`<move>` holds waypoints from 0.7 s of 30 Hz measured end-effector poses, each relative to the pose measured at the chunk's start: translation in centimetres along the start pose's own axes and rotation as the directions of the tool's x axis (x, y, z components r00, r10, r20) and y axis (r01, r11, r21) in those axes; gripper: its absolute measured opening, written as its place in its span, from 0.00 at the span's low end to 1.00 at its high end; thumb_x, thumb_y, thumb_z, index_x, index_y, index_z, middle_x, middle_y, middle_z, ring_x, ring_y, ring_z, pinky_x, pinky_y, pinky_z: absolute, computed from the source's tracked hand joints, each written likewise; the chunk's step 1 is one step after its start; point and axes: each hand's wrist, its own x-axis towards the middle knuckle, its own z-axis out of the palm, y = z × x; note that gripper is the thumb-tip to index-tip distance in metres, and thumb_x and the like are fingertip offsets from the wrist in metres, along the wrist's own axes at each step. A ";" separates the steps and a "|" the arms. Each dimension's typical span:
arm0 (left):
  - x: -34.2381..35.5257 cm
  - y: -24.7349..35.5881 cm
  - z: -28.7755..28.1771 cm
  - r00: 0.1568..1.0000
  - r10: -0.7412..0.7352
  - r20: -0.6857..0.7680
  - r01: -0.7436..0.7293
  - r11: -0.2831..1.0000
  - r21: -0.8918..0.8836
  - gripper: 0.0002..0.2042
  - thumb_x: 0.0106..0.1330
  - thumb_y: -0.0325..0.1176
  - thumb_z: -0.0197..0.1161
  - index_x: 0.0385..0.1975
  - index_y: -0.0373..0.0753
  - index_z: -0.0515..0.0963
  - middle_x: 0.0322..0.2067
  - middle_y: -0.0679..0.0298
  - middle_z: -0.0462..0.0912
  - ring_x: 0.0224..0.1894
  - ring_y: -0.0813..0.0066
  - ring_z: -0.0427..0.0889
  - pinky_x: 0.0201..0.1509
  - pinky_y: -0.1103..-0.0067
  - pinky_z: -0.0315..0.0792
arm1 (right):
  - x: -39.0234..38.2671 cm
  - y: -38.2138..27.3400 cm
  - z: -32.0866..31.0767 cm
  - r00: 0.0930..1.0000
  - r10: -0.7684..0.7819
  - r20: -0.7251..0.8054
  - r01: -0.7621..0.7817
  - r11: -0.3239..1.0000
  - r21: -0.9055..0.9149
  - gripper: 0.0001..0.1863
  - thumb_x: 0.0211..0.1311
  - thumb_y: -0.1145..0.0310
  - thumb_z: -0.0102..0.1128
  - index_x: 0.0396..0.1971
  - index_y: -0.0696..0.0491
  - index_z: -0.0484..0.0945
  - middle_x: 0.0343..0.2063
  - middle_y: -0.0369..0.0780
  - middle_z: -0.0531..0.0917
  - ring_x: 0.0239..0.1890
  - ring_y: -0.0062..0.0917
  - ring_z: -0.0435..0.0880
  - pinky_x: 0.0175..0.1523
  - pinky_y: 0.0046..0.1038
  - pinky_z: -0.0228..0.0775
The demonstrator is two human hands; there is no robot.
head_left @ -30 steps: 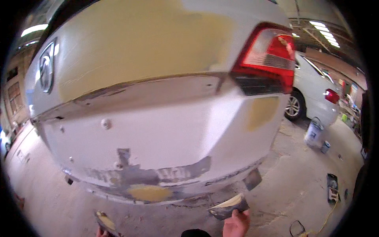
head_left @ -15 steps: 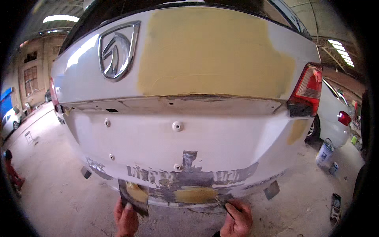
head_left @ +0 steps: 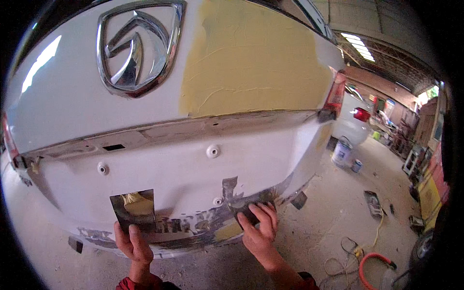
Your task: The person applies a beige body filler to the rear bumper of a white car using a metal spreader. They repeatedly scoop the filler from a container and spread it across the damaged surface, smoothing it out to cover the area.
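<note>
My left hand (head_left: 136, 247) grips the lower edge of a dark, thin, square putty spreader (head_left: 124, 218), which carries a smear of yellow putty (head_left: 137, 204). My right hand (head_left: 260, 235) presses a second dark putty spreader (head_left: 240, 208) against the lower body panel, fingers spread across its face. Both are at the rear of a white car (head_left: 164, 181), whose lower strip is scuffed grey. A yellow patch of putty (head_left: 226, 234) shows low on this strip, just left of my right hand. A wide yellow putty area (head_left: 256, 63) covers the upper right of the tailgate, beside a chrome emblem (head_left: 140, 48).
Red tail light (head_left: 335, 94) at the car's right corner. A white bucket (head_left: 341, 153) and small can (head_left: 356, 166) stand on the floor near another white car (head_left: 349, 123). An orange hose (head_left: 365, 270), a cable (head_left: 379, 231) and a dark tool (head_left: 372, 203) lie at right.
My view has moved closer and turned right. The left spreader has risen in front of the white panel. My right hand has gone from low beside the putty patch to pressing its spreader higher up.
</note>
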 end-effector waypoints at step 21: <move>-0.8 0.4 -1.9 0.972 -0.120 0.202 0.172 0.949 -0.264 0.15 0.73 0.37 0.54 0.45 0.29 0.74 0.34 0.63 0.78 0.34 0.80 0.75 0.35 0.81 0.68 | -2.6 -2.7 -6.9 0.945 0.327 -0.009 -0.324 0.939 0.114 0.22 0.60 0.83 0.57 0.53 0.50 0.85 0.47 0.43 0.83 0.49 0.35 0.83 0.61 0.39 0.71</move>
